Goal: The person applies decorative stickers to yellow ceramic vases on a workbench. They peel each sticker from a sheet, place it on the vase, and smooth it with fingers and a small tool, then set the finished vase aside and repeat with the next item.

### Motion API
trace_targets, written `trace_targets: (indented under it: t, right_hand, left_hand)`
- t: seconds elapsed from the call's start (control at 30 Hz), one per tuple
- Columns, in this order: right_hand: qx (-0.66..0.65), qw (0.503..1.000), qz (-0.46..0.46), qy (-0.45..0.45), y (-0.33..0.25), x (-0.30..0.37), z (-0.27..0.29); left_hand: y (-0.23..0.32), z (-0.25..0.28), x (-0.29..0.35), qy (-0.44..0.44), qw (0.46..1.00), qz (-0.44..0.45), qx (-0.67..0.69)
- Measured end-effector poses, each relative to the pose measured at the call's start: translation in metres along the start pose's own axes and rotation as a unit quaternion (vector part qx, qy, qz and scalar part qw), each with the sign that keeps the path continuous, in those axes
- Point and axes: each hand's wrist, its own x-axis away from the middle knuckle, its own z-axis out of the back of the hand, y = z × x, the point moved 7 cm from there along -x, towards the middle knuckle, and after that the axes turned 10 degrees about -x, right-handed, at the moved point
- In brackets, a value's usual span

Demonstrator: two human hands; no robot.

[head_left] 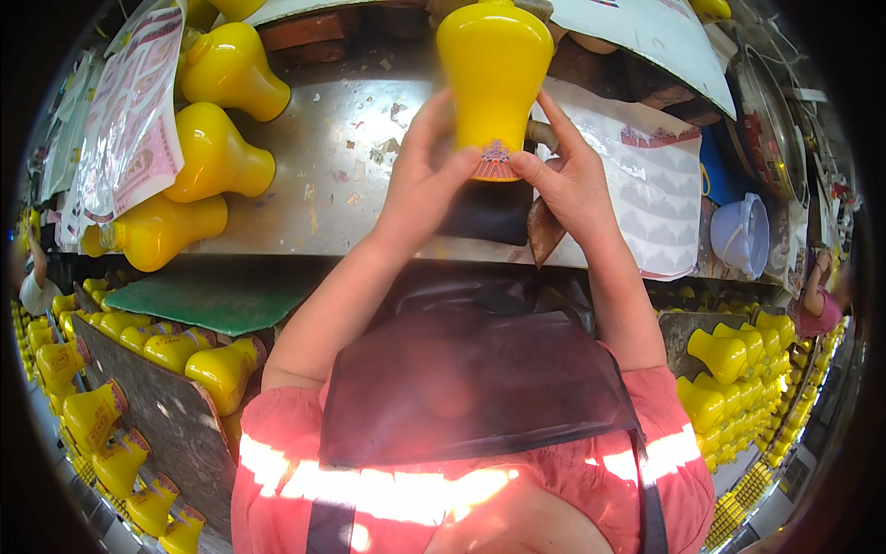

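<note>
I'm seeing left hand point(420, 180) wrapping the yellow vase point(495, 74), fingers curled | right hand point(568, 180) pinching its patterned band point(496, 162) | vase being held above the metal table point(318, 180)

Bright, warm light w/ strong overexposed glare across the pink shirt point(388, 489) at the bottom, soft sheen on the metal table point(341, 175) above it, heavy fisheye bending and black vignette round the rim, edges slightly soft.

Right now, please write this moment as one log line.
left hand: holds yellow vase | right hand: fingers on decal band | bench: three more vases
</note>
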Motion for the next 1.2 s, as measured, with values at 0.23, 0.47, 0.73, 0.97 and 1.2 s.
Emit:
trace_targets:
  t: [0.23, 0.47, 0.73, 0.97, 1.2]
  right_hand:
    - [-0.007, 1.0, 0.006, 0.002, 0.004, -0.006, 0.003]
    - [-0.195, 0.972, -0.025, 0.125, -0.027, -0.008, 0.043]
    - [0.344, 0.858, 0.381, 0.002, -0.106, 0.013, -0.026]
    - [0.399, 0.831, 0.388, 0.002, -0.109, 0.016, -0.032]
    - [0.23, 0.923, 0.296, 0.089, -0.049, 0.022, 0.006]
  left_hand:
    - [0.002, 0.001, 0.0, 0.004, 1.0, 0.013, 0.004]
    - [0.008, 0.0, 0.002, -0.033, 0.999, 0.025, -0.006]
    - [0.014, -0.005, -0.001, -0.031, 0.999, 0.024, 0.015]
    - [0.019, -0.004, 0.001, -0.046, 0.999, 0.016, 0.005]
    - [0.01, -0.001, 0.001, -0.049, 0.998, 0.041, 0.026]
